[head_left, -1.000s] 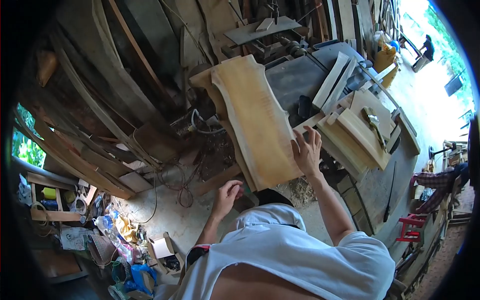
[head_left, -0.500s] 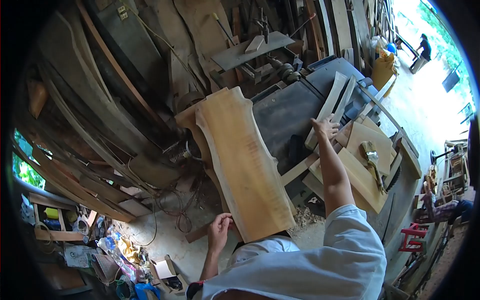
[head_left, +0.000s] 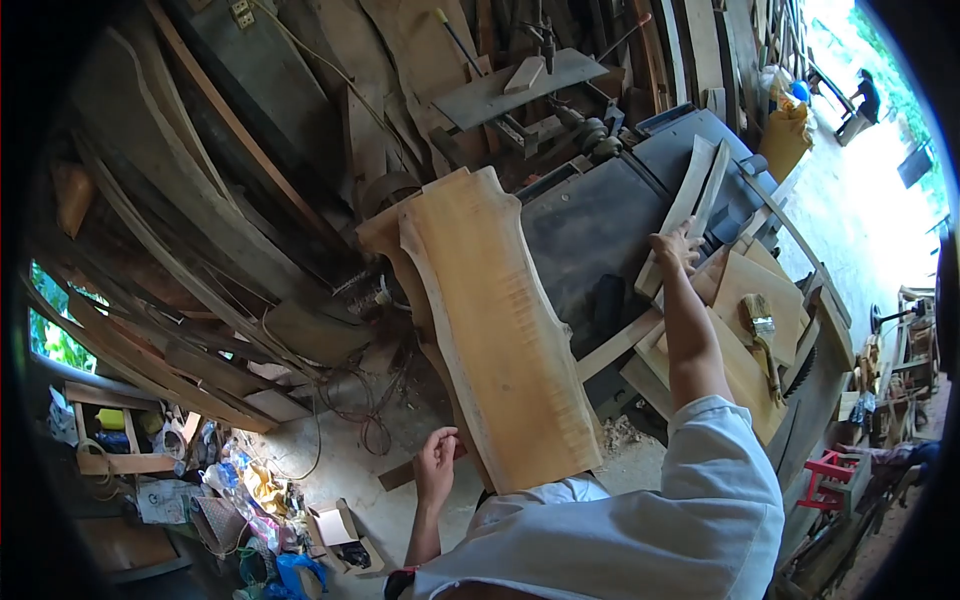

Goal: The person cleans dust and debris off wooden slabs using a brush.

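A long live-edge wooden slab stretches away in front of me, its near end at my waist. My left hand is just left of the slab's near edge, fingers loosely bent, with nothing visible in it. Out to the right, my right hand reaches across the machine bed, its fingers spread at the lower part of a pale wooden strip. Whether it grips the strip is not clear. Wooden boards are stacked beside that forearm, with a paintbrush lying on them.
A dark machine bed lies beyond the slab. Tall planks lean at the left. Cables and a cardboard box are on the floor. A red stool stands right; another person is far off.
My left hand has drawn slightly away from the slab's edge. My right hand has shifted a little along the wooden strip. The view has moved slightly; the slab stays in place.
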`<state>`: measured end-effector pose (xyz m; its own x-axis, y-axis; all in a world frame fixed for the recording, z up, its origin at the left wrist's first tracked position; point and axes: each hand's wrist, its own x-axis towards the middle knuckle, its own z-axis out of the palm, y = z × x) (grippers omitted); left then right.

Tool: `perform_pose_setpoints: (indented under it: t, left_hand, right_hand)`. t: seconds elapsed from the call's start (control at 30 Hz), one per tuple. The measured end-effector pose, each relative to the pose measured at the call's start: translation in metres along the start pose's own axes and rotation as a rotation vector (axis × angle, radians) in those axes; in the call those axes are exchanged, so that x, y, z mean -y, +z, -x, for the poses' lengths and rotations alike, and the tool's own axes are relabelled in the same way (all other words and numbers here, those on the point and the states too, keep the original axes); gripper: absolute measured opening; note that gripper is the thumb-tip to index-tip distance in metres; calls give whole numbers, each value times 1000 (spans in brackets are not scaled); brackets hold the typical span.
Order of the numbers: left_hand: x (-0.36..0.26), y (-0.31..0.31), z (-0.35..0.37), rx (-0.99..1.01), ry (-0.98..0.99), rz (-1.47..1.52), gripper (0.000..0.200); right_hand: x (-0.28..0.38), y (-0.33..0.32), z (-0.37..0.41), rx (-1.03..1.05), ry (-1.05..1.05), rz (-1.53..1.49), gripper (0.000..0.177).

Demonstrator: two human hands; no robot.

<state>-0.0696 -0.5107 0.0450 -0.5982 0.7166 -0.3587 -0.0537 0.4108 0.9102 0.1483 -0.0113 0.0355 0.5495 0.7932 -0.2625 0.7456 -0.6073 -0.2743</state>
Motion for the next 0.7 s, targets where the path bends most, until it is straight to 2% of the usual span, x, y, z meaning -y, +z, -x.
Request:
perform_pose_setpoints:
  t: [0.07,0.13,0.2,0.27,0.37,0.4,0.53,0.6,0.63,0.67,0.7]
  left_hand:
    - [-6,0,-1,1,62,-152,22]
    - [4,3,-4,-13,72,-107,22]
    - [7,3,-3,-39,71,-62,21]
    - [3,4,1,-26,118,-219,21]
    - [16,7,3,-25,139,-302,21]
    - [18,8,4,-27,143,-301,21]
    - [8,6,-7,-24,159,-398,21]
    - [3,10,-7,-67,145,-432,20]
    - [3,12,-9,-70,189,-379,20]
    - [2,13,-10,-90,228,-328,19]
    - [-1,14,-10,-85,176,-349,20]
  right_hand:
    - [1,-4,-1,34,9,-10,106]
    - [2,-9,-5,81,5,-49,107]
    - [1,2,-29,91,-53,-229,114]
    - [14,1,-44,129,-99,-439,116]
    - [45,6,-46,137,-75,-565,117]
    - [58,8,-45,193,-23,-543,121]
    - [92,40,-35,167,1,-622,120]
    - [110,51,-28,95,92,-471,118]
    - [112,71,-43,74,73,-474,116]
    - [115,64,-30,80,49,-477,119]
    - [122,77,-40,82,22,-360,120]
